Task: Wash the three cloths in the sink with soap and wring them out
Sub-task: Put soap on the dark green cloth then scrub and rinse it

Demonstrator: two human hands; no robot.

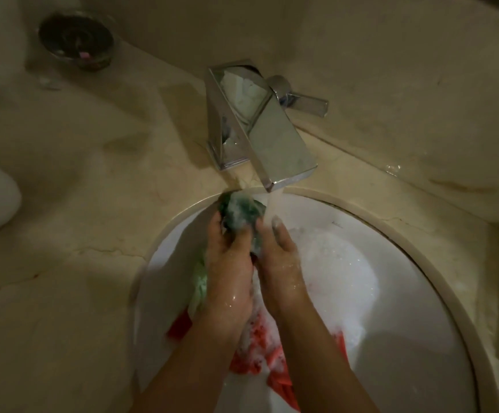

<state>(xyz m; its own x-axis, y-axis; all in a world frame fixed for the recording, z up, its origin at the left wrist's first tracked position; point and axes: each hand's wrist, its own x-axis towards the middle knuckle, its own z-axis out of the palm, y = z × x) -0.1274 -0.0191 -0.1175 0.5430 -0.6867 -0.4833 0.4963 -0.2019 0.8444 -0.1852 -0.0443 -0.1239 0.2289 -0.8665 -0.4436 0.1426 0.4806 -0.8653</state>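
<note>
Both hands are up near the back rim of the white sink (415, 263), with the left hand (227, 263) and the right hand (275, 251) clamped around a sudsy dark green cloth (240, 211) bunched between them, right beside the water running from the chrome faucet (272, 138). A pale green cloth (200, 289) hangs under the left wrist. A red cloth (260, 350) sits lower in the foamy basin, and a dark soap dish (76, 40) is off on the marble counter (78, 174).

Hands: my left hand (227, 263) and right hand (278, 263) grip a soapy green cloth (240, 211) between them.
Water: I see it running from the chrome faucet (260, 129) beside the cloth.
Sink (421, 308): foam (337, 263) covers a red cloth (260, 350); a pale green cloth (200, 284) lies left.
Counter (78, 234): dark dish (76, 40) far left.
</note>
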